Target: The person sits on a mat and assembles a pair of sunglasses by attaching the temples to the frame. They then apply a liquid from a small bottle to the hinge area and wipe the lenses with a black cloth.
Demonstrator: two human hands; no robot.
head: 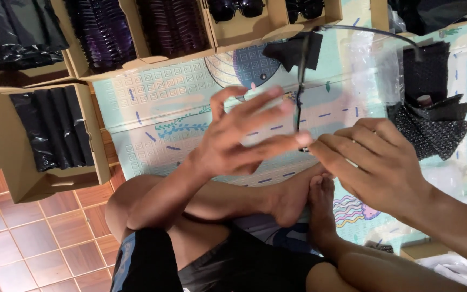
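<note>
A pair of dark thin-framed glasses [300, 81] stands upright and edge-on in front of me, with one temple arm [374, 33] reaching to the right. My right hand [377, 162] pinches the lower end of the frame. My left hand [239, 135] is beside it with its fingers spread and blurred. Its fingertips reach the frame where my right fingers hold it. I sit cross-legged on a patterned play mat [163, 108], my bare feet [304, 197] under both hands.
A black cloth [290, 51] and a clear plastic bag [377, 65] lie on the mat beyond the glasses. Black bubble pouches [433, 113] are at the right. Cardboard boxes [6, 157] of black packets and sunglasses [236, 8] line the left and top. Tiled floor [39, 238] is at lower left.
</note>
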